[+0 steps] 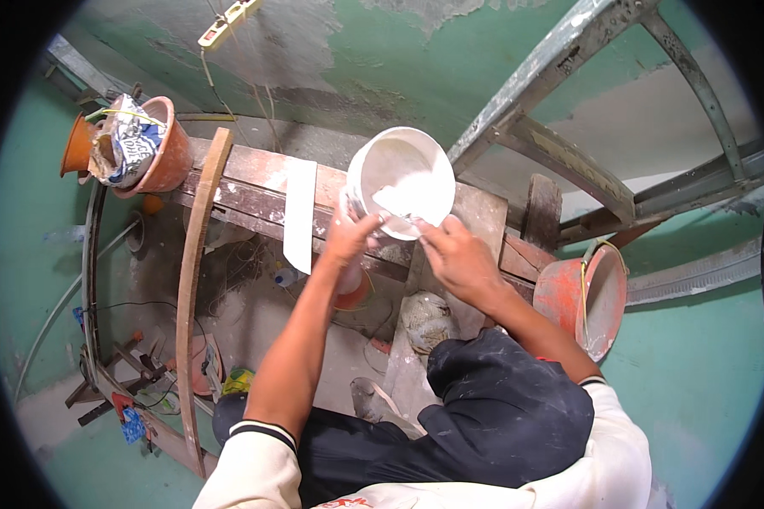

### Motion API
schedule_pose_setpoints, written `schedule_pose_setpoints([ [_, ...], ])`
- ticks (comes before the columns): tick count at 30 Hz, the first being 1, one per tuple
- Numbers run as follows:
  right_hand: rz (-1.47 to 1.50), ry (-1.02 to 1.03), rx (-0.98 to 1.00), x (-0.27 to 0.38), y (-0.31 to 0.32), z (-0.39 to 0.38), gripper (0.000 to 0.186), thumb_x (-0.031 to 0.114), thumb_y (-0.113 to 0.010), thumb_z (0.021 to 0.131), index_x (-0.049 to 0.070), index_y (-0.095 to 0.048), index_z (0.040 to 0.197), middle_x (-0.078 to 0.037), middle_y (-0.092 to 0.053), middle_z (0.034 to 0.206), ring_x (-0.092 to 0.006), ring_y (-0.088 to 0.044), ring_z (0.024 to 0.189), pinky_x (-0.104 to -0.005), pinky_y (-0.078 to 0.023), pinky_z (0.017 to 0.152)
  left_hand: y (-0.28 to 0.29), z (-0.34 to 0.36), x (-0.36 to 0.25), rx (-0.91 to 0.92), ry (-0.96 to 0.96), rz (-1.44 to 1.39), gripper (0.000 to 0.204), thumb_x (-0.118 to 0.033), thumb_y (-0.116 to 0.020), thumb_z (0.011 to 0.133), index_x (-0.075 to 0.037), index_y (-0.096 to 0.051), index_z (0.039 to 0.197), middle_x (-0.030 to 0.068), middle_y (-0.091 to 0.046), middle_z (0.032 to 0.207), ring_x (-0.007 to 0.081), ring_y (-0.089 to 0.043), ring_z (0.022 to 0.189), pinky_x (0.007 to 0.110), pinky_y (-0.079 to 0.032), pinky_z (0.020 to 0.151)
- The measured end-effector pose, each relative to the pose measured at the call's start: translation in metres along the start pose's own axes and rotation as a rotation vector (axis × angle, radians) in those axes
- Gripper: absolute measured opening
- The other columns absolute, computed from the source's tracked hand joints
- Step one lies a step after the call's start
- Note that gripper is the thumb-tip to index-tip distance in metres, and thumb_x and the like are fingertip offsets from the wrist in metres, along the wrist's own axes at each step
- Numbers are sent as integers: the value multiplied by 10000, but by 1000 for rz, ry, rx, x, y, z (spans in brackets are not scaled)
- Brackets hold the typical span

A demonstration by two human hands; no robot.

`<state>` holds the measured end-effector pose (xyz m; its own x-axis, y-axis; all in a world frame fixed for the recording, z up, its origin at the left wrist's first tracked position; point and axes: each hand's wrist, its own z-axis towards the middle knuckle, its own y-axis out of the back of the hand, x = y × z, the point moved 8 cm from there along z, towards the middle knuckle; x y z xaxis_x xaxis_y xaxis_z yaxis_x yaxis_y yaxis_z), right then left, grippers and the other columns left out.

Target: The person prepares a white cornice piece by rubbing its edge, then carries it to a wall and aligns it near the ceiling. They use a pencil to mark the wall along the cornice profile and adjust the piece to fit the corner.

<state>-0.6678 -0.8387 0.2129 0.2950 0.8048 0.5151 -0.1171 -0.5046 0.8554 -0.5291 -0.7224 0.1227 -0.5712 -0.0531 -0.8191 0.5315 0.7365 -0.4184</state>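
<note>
A white bucket (369, 165) is tilted toward me over the plank, with bright white material (412, 193) inside it. My left hand (352, 233) is closed on the bucket's near left rim, thumb stretched along the edge. At the near right rim, my right hand (458, 254) has thumb and forefinger pinched together. Whether those fingertips hold anything besides the rim is hard to see, as the white area is overexposed. A flat white strip (300, 212) lies across the plank to the left of the bucket.
An orange tub (174, 157) holding a crumpled bag (136, 140) stands at the far left of the plank bench (255, 165). A red bucket (560, 297) sits at right. One long wooden strip (193, 271) leans at left; metal framing (552, 68) rises at right. A power strip (229, 24) hangs behind.
</note>
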Motion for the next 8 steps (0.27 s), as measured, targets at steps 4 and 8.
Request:
schedule_pose_setpoints([
  [4, -16, -11, -144, -19, -10, 66, 435, 192, -598, 998, 65, -601, 1413, -264, -626, 1040, -446, -702, 754, -553, -573, 680, -9, -17, -11, -42, -73, -9, 792, -30, -769, 858, -45, -299, 1495, 155, -582, 1336, 222, -661, 1141, 285, -630, 809],
  [8, 68, 120, -17, 36, -41, 56, 515, 203, -632, 984, 83, -562, 1479, -311, -609, 1122, -498, -699, 975, -520, -607, 790, 17, -16, -18, -61, -170, 15, 932, -118, -788, 887, -150, -195, 1606, 190, -530, 1422, 305, -628, 1229, 470, -658, 833],
])
